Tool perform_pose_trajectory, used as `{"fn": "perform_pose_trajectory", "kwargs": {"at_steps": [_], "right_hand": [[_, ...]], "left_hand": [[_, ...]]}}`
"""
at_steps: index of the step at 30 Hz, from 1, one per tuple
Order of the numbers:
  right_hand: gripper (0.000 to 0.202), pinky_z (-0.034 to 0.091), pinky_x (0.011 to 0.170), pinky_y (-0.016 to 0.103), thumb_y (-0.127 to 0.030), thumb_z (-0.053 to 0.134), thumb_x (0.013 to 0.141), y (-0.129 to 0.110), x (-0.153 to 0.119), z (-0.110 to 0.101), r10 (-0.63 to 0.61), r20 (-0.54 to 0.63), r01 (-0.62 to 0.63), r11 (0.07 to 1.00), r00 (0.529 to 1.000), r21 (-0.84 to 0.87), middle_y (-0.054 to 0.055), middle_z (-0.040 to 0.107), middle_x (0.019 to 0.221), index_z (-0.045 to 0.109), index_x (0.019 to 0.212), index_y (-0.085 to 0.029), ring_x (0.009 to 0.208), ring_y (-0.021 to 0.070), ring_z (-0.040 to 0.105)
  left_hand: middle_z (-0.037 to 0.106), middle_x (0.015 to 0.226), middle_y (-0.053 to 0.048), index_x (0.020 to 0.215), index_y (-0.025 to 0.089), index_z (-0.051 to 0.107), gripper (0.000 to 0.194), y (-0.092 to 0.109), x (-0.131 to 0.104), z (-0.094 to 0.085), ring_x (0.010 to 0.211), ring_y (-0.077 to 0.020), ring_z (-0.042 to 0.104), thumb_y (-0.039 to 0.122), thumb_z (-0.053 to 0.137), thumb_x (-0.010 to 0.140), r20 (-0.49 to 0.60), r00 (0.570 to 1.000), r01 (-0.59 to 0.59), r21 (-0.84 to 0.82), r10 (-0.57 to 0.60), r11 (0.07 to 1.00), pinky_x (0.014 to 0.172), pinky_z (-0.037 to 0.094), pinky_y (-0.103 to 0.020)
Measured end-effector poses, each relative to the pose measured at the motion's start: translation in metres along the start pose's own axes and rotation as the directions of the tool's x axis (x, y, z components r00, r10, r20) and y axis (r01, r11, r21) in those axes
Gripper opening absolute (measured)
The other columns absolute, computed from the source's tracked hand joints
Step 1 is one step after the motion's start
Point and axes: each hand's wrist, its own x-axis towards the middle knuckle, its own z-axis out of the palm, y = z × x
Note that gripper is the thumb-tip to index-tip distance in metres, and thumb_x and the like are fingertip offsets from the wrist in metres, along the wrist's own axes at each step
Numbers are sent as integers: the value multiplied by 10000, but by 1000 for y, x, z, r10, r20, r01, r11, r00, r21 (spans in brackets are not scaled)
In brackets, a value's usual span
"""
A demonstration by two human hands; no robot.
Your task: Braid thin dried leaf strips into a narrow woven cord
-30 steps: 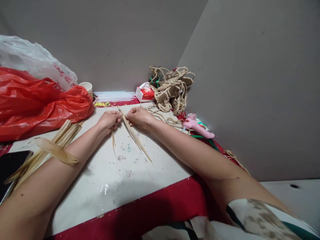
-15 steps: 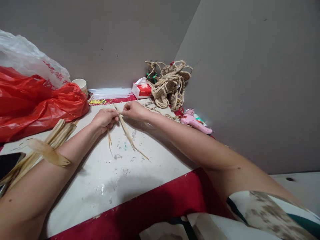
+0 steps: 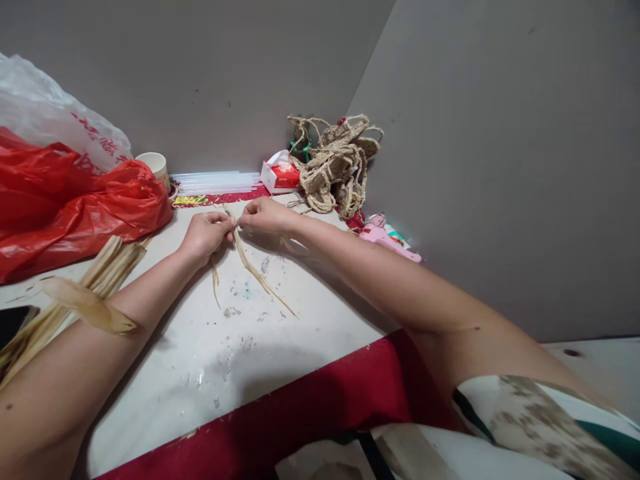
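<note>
Pale dried plant strips (image 3: 253,268) hang down from between my hands over the white board, their thin ends trailing toward me. My left hand (image 3: 207,235) pinches them from the left, thumb and fingers together. Close beside it, my right hand (image 3: 264,216) pinches the same strips near their top, where a short piece sticks up. A thinner strand (image 3: 215,283) dangles below my left hand. The exact join between the fingertips is too small to make out.
A red plastic bag (image 3: 75,207) and a bundle of dry strips (image 3: 107,270) lie left. Behind are a cup (image 3: 154,165), clear sticks (image 3: 215,183), a tissue box (image 3: 281,175) and coiled braided cord (image 3: 337,167). A pink glue gun (image 3: 385,239) sits right.
The whole view has shifted slightly, so things sit a little further left and higher. Both hands keep their pinch; the long strips hang in a slightly different curve.
</note>
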Motion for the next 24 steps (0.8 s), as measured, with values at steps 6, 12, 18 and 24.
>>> {"fn": "perform_pose_trajectory", "kwargs": {"at_steps": [6, 12, 18, 24], "right_hand": [[162, 169, 422, 260, -199, 497, 764, 2, 1, -4, 134, 175, -173, 958, 975, 230, -42, 330, 450, 575, 629, -154, 388, 87, 241], [181, 248, 482, 251, -159, 512, 769, 0, 1, 4, 63, -2, -63, 998, 998, 23, -25, 419, 473, 563, 596, -146, 458, 93, 356], [263, 353, 617, 259, -249, 469, 844, -10, -8, 27, -81, -192, 33, 970, 978, -243, 76, 644, 728, 666, 738, -111, 669, 152, 524], [341, 423, 719, 305, -262, 390, 892, -24, -18, 31, -32, -203, -61, 898, 979, -436, 166, 691, 987, 688, 962, -112, 873, 252, 619]], "left_hand": [[503, 419, 38, 631, 146, 582, 66, -2, 1, 1, 300, -36, 272, 170, 626, 673, -11, 999, -33, 38, 34, 999, 328, 153, -202], [596, 506, 8, 610, 130, 610, 62, -2, -1, 4, 356, -34, 336, 175, 637, 643, -58, 996, -59, 85, 64, 995, 380, 248, -183], [446, 400, 53, 596, 131, 593, 62, -2, 1, 2, 332, -32, 258, 150, 649, 615, -30, 1000, -3, -36, 2, 999, 353, 162, -197], [279, 390, 74, 488, 170, 421, 204, 6, 1, -2, 330, -19, 184, 134, 594, 591, 197, 978, 124, -285, -68, 951, 335, 86, -181]]}}
